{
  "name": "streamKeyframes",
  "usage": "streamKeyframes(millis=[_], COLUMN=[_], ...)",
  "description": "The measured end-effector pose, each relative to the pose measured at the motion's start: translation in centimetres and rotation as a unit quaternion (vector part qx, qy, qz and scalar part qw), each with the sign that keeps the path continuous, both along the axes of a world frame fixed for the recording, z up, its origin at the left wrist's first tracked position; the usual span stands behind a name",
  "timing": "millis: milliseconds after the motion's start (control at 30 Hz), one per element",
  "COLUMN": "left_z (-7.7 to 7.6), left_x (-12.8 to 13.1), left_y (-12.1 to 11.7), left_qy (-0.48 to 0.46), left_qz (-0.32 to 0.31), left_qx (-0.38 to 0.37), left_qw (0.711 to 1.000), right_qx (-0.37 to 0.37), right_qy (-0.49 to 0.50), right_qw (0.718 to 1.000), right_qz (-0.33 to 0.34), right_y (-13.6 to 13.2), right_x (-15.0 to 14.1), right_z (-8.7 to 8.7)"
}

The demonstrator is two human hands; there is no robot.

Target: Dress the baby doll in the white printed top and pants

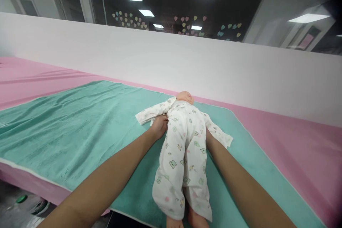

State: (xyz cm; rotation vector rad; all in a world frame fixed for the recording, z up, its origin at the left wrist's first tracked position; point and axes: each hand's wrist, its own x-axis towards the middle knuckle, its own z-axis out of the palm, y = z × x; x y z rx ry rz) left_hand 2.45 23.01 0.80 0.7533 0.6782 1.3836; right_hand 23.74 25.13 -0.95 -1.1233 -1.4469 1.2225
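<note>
A baby doll (184, 142) in a white printed sleepsuit lies on a teal towel (80, 124), head away from me, bare feet at the near edge. My left hand (159, 125) is closed against the doll's left side, just under its sleeve. My right hand (208, 138) is tucked under the doll's right side below the other sleeve; its fingers are hidden by the suit.
The towel covers a pink padded surface (294, 142) backed by a white wall panel (187, 60). Above it a dark window shows paper hearts and ceiling lights. A green object (21, 198) lies on the floor at the lower left.
</note>
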Motion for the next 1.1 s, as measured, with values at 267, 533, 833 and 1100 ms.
streamKeyframes(millis=[267,533,833,1100], left_z=[-0.1,-0.6,-0.6,-2.2], left_x=[-0.2,0.0,0.5,0.4], left_y=[0.2,0.6,1.8,3.4], left_qy=[-0.023,0.021,0.116,0.159], left_qz=[-0.021,0.064,0.196,0.229], left_qx=[0.02,-0.01,-0.058,-0.049], left_qw=[0.999,0.998,0.972,0.959], right_qx=[-0.038,0.182,0.229,0.16], right_qy=[-0.012,-0.258,-0.373,-0.462], right_qw=[0.999,0.936,0.895,0.856], right_qz=[0.002,-0.154,0.081,0.17], right_y=[-0.5,-0.4,4.9,6.9], right_x=[0.0,1.2,-6.7,-8.2], right_z=[0.5,5.7,11.0,12.0])
